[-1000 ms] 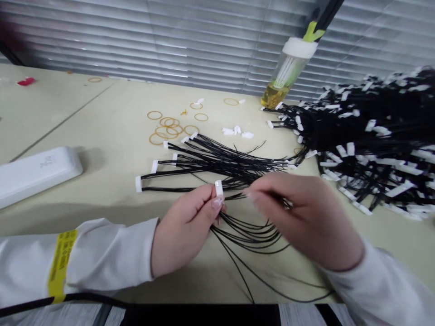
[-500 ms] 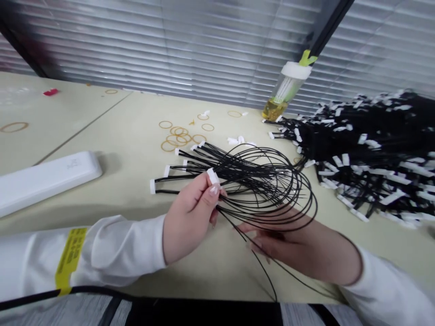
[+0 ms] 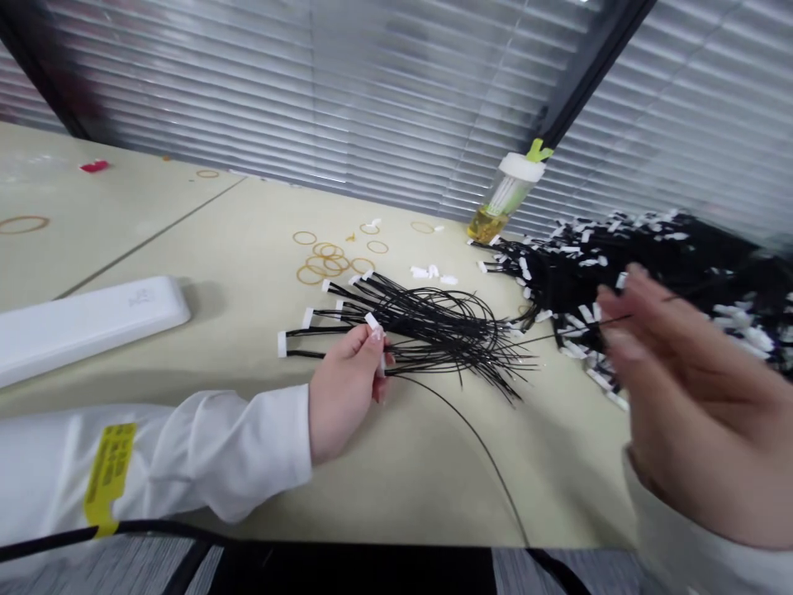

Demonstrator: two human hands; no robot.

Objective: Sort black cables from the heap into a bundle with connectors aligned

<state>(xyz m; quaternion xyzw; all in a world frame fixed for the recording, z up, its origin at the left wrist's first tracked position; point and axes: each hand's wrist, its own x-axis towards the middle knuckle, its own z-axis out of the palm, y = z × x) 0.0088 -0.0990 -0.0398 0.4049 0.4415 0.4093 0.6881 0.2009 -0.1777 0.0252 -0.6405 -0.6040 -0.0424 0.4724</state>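
Black wire bundle, thin leads ending in white connectors, lies near the middle of the surface, with one long lead curving down to the front edge. Large heap of the same wires sits toward the right end, near the back edge. Rubber bands and loose white connectors are scattered just behind the bundle. A bottle of yellow liquid stands at the back edge beside the heap. A white plastic case lies flat at left, and a red scrap sits toward the far left corner. Slatted blinds fill the wall behind.

My left hand is low, at the bundle's near side, its fingers closed and gripping the bundle. A yellow tag shows on the white sleeve. My right hand is raised at the right, blurred, its fingers apparently pinched on a single black wire running from the bundle.
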